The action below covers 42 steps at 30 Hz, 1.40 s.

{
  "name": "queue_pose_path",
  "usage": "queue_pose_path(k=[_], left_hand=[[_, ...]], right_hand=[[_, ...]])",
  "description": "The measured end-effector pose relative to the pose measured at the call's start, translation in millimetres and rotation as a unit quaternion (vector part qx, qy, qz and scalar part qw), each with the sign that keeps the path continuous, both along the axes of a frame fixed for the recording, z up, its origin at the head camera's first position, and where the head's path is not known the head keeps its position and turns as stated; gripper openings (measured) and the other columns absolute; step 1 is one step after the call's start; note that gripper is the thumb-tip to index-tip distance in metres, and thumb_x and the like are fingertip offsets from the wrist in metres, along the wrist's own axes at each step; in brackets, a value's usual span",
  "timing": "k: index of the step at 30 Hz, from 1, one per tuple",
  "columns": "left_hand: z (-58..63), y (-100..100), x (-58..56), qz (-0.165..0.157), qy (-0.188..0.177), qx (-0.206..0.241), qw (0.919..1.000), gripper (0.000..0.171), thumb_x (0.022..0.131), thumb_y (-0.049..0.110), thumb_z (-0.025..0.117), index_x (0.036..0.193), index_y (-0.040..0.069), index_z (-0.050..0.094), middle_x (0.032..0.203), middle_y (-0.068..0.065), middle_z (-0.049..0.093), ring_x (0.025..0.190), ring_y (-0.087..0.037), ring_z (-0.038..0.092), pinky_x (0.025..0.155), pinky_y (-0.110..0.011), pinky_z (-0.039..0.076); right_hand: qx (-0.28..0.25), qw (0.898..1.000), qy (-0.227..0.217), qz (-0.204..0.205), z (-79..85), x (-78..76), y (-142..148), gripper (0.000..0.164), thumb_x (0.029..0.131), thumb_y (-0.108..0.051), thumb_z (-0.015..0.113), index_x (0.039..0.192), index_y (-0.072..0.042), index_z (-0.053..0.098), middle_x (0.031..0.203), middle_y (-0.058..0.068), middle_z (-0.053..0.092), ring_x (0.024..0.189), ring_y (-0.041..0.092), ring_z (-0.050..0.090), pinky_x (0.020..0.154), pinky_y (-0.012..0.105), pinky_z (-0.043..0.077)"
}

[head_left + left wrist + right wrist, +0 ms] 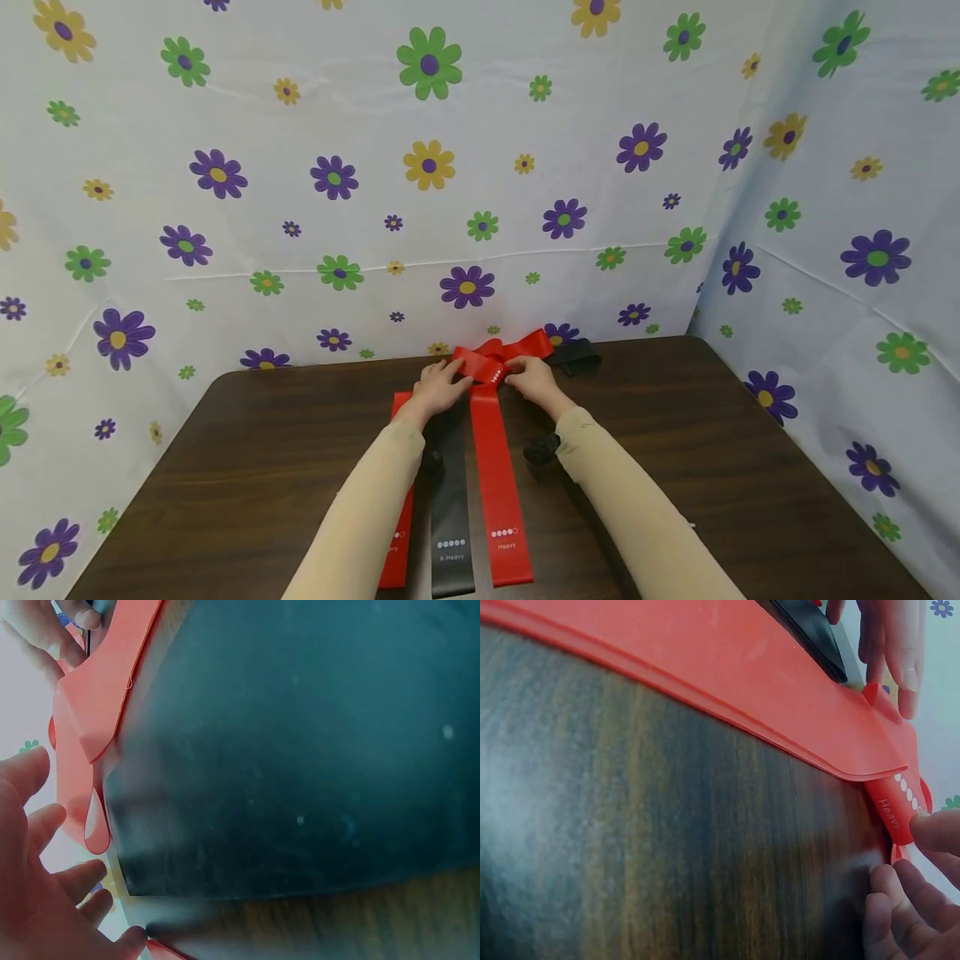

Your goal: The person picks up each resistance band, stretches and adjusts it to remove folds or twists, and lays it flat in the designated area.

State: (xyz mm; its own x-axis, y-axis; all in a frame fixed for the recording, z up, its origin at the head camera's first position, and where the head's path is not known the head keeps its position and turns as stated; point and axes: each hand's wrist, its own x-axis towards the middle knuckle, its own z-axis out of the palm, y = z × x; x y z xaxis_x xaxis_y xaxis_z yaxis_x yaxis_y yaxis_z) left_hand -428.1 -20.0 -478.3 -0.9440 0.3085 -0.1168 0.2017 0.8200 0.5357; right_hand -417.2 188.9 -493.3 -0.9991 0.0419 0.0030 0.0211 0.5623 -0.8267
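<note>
A loosely folded red resistance band (480,364) lies near the table's back edge, its "Heavy" print (889,814) showing in the right wrist view. My right hand (534,380) pinches this band at its right side between thumb and fingers. On the other side, my left hand (441,387) hovers with fingers spread, its thumb close to the folded red band. Below the hands, a black X-Heavy band (451,508) and a red Heavy band (501,492) lie flat, lengthwise. Another red band (397,550) is partly hidden by my left sleeve.
Behind my right hand, a dark band (576,355) lies folded at the back edge. The dark wooden table (262,450) meets a flower-patterned cloth (360,250) at the back and another such cloth at the right.
</note>
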Motion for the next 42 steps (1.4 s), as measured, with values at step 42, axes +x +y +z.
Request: queue_pose_path(k=[42], left_hand=[[26.7,2,26.1,-0.085,0.154,0.145,0.9736,0.047,0.091,0.014,0.062,0.136,0.001,0.054,0.138,-0.016,0.052,0.128,-0.037,0.044,0.107,-0.049,0.034]], right_hand=[[-0.172,0.981,0.028,0.085,50.8,38.0,5,0.011,0.092,-0.007,0.061,0.097,0.002,0.056,0.079,0.005,0.062,0.066,0.014,0.054,0.066,0.031,0.052]])
